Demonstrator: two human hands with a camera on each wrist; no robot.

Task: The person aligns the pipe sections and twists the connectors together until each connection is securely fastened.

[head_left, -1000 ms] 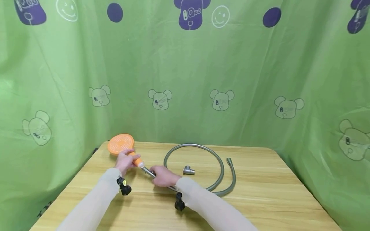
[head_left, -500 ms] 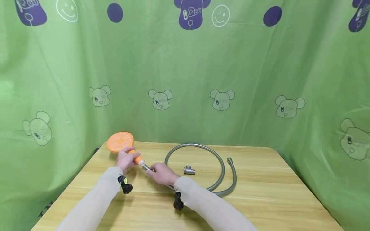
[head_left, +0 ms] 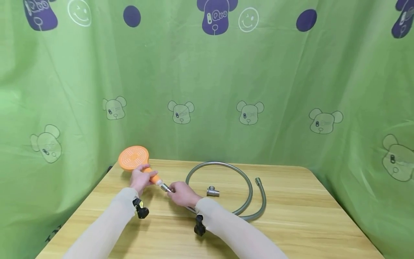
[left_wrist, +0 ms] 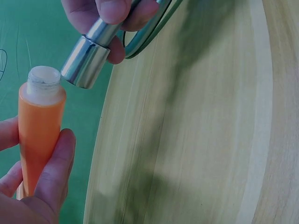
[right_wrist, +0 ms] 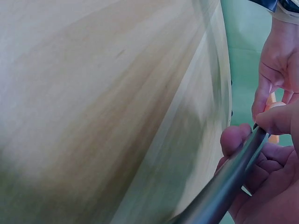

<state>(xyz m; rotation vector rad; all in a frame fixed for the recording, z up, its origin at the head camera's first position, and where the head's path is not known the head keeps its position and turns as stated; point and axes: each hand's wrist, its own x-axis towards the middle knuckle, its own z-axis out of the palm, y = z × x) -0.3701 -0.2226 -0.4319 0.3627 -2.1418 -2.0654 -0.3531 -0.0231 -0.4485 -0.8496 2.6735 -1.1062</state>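
My left hand (head_left: 141,180) grips the orange handle of a shower head (head_left: 133,158), its round dotted face turned up. In the left wrist view the handle (left_wrist: 41,126) ends in a pale threaded neck (left_wrist: 44,79). My right hand (head_left: 182,194) pinches a grey shower hose (right_wrist: 219,182) just behind its metal end. That silver connector (left_wrist: 86,61) is tilted beside the neck's rim, very close to it; whether they touch I cannot tell. The rest of the hose (head_left: 249,187) curves in a loop over the table.
A small chrome tee-shaped fitting (head_left: 212,191) lies inside the hose loop. The hose's other end (head_left: 257,181) lies to the right on the wooden table (head_left: 300,212). Green printed curtains (head_left: 207,140) stand behind the table and at both sides.
My right hand has slid back along the hose, so more of the metal connector shows, and has brought it up to the shower head's neck. The shower head has risen slightly in my left hand.
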